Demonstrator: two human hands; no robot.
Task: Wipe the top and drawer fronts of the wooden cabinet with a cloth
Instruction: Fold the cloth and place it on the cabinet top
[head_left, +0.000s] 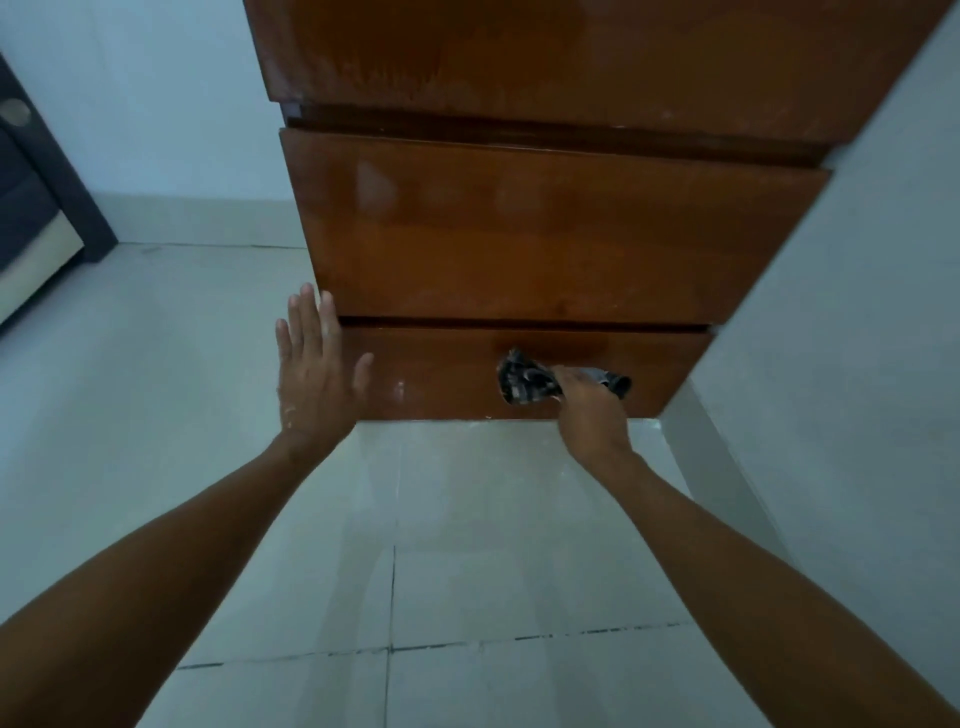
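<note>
A: Which hand has the cloth?

B: Right hand (589, 410), fist closed on the dark bunched cloth (530, 383), pressed to the lowest drawer (447, 374). Left hand (314, 364) is flat and spread, holding nothing, at that drawer's left edge.

A: Which way next?

B: Probably sideways. The glossy wooden front runs long left to right on the cabinet (519, 228).

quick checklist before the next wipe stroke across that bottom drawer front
1. Cloth gripped: ok. The right hand is closed on the dark patterned cloth.
2. Cloth touching the wood: ok. It is pressed on the bottom drawer front, right of centre.
3. Cabinet steadied: ok. The left hand lies open and flat at the drawer's left edge.
4. Stroke path: ok. Nothing sits on the drawer front between cloth and left hand.
5. Surface left to clean: not ok. Pale specks show left of the cloth.
6. Middle drawer front clean: cannot tell. Glare covers part of it.
</note>
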